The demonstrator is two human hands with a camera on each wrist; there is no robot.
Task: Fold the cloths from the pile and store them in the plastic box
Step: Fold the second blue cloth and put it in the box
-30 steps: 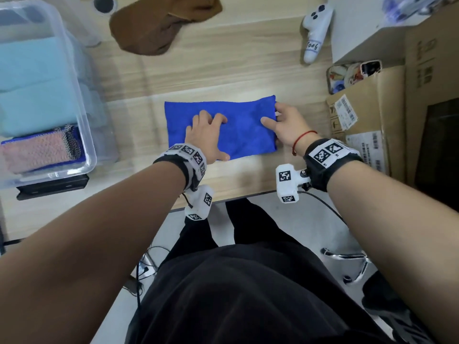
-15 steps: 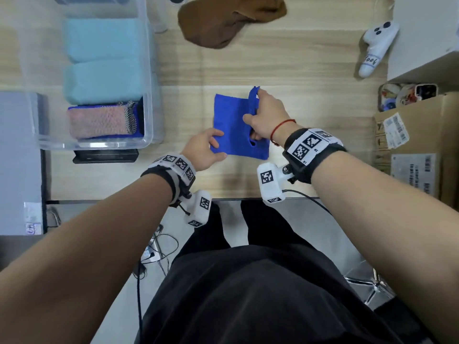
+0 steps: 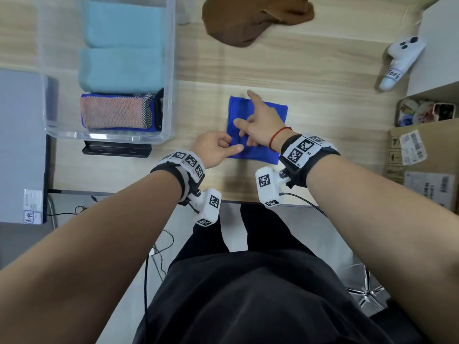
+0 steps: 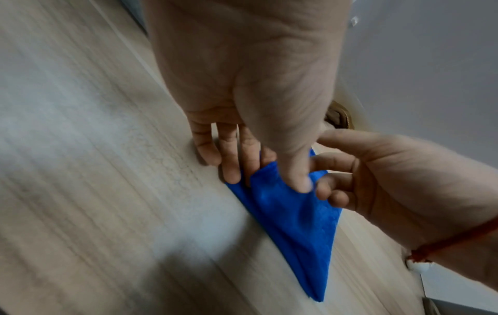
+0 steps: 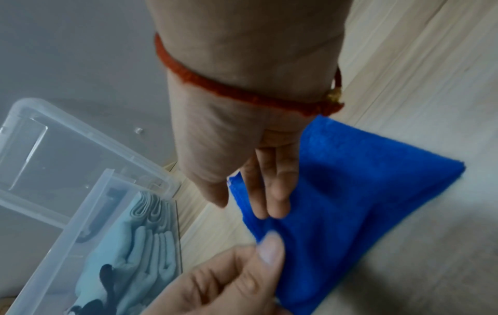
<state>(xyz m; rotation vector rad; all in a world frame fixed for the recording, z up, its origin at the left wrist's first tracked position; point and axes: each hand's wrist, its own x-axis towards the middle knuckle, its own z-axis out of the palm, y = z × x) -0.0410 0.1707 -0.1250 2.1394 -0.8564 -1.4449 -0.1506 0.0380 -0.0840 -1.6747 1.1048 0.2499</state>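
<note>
A blue cloth (image 3: 273, 115) lies folded into a small square on the wooden table (image 3: 323, 108), near its front edge. My right hand (image 3: 258, 122) rests on top of it, with its fingers (image 5: 272, 191) laid straight on the fabric. My left hand (image 3: 223, 147) is at the cloth's near left corner. There its thumb (image 4: 299, 181) lies on top and its fingers sit at the edge, pinching the blue cloth (image 4: 296, 223). The clear plastic box (image 3: 171, 70) stands to the left and holds two light-blue folded cloths (image 3: 121, 68) and a pink mesh one (image 3: 111, 112). A crumpled brown cloth (image 3: 255, 18) lies at the back.
A white controller (image 3: 400, 60) lies at the back right. Cardboard boxes (image 3: 422, 170) stand along the right side. A black device (image 3: 116, 150) sits just in front of the box. A grey flat unit (image 3: 22, 145) is at the far left.
The long blue strip has been folded in half: my right hand carried its right end over to the left and now lies on the square. My left hand shifted to the near left corner.
</note>
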